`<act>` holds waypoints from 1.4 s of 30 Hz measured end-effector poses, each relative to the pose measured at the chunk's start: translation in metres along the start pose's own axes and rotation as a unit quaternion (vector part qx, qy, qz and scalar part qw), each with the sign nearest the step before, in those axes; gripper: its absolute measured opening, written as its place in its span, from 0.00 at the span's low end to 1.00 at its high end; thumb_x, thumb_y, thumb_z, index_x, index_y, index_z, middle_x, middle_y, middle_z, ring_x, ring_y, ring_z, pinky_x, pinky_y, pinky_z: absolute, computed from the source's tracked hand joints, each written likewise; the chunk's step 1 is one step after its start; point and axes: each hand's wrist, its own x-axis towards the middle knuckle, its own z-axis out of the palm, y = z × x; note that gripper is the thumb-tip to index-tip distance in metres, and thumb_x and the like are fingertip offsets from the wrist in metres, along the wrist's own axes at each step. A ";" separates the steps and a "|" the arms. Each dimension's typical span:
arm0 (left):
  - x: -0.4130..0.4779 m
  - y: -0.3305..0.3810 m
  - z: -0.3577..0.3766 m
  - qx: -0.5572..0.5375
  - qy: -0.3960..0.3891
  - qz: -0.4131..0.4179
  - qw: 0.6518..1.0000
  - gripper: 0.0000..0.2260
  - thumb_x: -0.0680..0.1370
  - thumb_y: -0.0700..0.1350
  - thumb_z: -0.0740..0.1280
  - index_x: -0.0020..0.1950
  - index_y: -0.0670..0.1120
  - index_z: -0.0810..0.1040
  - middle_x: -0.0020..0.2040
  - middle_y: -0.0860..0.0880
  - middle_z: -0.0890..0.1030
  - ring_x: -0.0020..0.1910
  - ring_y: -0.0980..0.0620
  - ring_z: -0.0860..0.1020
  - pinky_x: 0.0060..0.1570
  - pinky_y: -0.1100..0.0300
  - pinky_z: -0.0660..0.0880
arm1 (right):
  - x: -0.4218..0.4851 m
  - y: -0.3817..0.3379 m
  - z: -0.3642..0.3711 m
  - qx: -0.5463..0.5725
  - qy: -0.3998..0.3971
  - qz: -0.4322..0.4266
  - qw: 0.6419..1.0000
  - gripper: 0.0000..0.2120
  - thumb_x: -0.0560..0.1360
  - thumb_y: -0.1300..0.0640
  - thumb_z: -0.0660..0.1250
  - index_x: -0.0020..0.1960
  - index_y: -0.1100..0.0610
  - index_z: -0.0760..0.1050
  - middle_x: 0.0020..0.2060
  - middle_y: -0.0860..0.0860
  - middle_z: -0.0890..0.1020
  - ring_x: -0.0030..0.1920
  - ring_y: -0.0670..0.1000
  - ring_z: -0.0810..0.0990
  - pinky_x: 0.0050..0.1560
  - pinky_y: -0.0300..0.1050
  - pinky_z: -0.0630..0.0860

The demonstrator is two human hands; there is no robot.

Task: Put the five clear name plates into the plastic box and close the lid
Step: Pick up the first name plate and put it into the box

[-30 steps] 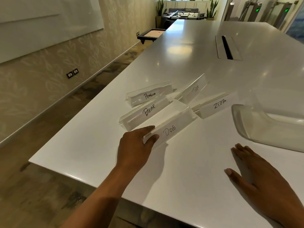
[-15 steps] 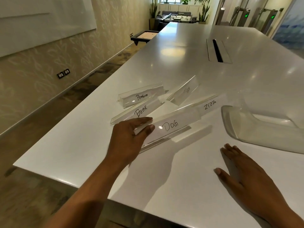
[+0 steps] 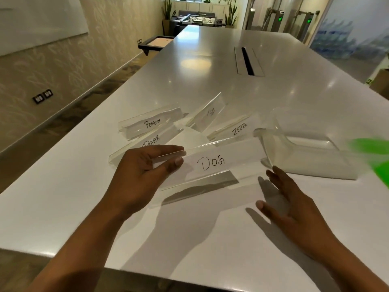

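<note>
My left hand (image 3: pixel 143 171) grips the left end of the clear DOG name plate (image 3: pixel 221 163) and holds it lifted above the white table (image 3: pixel 84 197). My right hand (image 3: pixel 288 205) is open, fingers spread, just below the plate's right end, apart from it. Behind lie the PENGUIN plate (image 3: pixel 150 124), the BEAR plate (image 3: pixel 147 142) partly hidden by my left hand, the TIGER plate (image 3: pixel 208 114) and the ZEBRA plate (image 3: pixel 233 129). The clear plastic box (image 3: pixel 305 161) stands to the right, open, with something green (image 3: pixel 372 152) blurred at its right side.
A cable slot (image 3: pixel 247 61) is set into the table further back. The table's near edge runs just below my wrists and its left edge drops to the floor along the wall. Plants and a foosball table stand at the room's far end.
My left hand has lifted the DOG plate off the table and carried it right, toward the box. My right hand has risen from the table toward the plate's right end.
</note>
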 end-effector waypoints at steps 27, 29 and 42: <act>-0.011 0.001 0.044 -0.150 -0.100 -0.033 0.983 0.28 0.64 0.59 0.78 0.63 0.62 0.77 0.61 0.58 0.82 0.62 0.57 0.79 0.62 0.47 0.76 | -0.004 0.007 -0.019 0.534 0.054 0.004 0.844 0.20 0.62 0.60 0.73 0.54 0.56 0.83 0.48 0.53 0.86 0.47 0.49 0.84 0.46 0.39 0.79; -0.013 -0.002 0.044 -0.176 -0.104 -0.054 0.977 0.35 0.61 0.59 0.79 0.67 0.59 0.75 0.63 0.57 0.81 0.63 0.56 0.79 0.62 0.50 0.77 | -0.004 0.008 -0.020 0.551 0.066 0.004 0.832 0.18 0.64 0.61 0.71 0.54 0.58 0.82 0.47 0.53 0.86 0.47 0.49 0.85 0.46 0.38 0.79; -0.016 0.000 0.051 -0.282 -0.085 -0.017 0.955 0.26 0.66 0.47 0.77 0.64 0.58 0.79 0.61 0.54 0.83 0.59 0.51 0.82 0.51 0.64 0.79 | 0.004 -0.003 -0.027 0.554 0.069 0.012 0.830 0.28 0.53 0.47 0.84 0.50 0.55 0.84 0.42 0.50 0.86 0.44 0.48 0.85 0.45 0.39 0.80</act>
